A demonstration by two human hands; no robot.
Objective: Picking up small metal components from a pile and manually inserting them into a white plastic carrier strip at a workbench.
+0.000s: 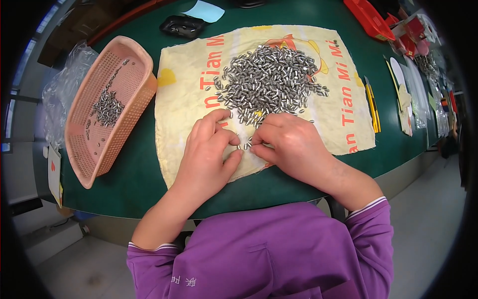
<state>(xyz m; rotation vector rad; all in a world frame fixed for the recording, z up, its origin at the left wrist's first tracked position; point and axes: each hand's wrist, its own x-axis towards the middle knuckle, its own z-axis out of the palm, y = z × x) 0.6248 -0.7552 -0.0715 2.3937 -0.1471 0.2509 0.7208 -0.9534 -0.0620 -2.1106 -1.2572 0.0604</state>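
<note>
A large heap of small shiny metal pieces [269,79], short and rounded like capsules, lies on a cream cloth [179,119] with red lettering. Just in front of the heap, my left hand [204,149] pinches one such small metal piece [239,147] between thumb and forefinger, its other fingers curled above the cloth. Close beside it, my right hand [289,142] has thumb and fingertips drawn together on another piece at the near side of the heap. A loose metal piece [246,146] shows between the two hands. My fingers partly hide the pieces they hold.
To the left, a pink perforated basket [144,79] holds a smaller pile of the metal pieces. Clear plastic bags [55,94] lie beyond it. A yellow cutter knife [372,107] lies right of the cloth. Behind are a black tray [182,26] and a red bin [368,20].
</note>
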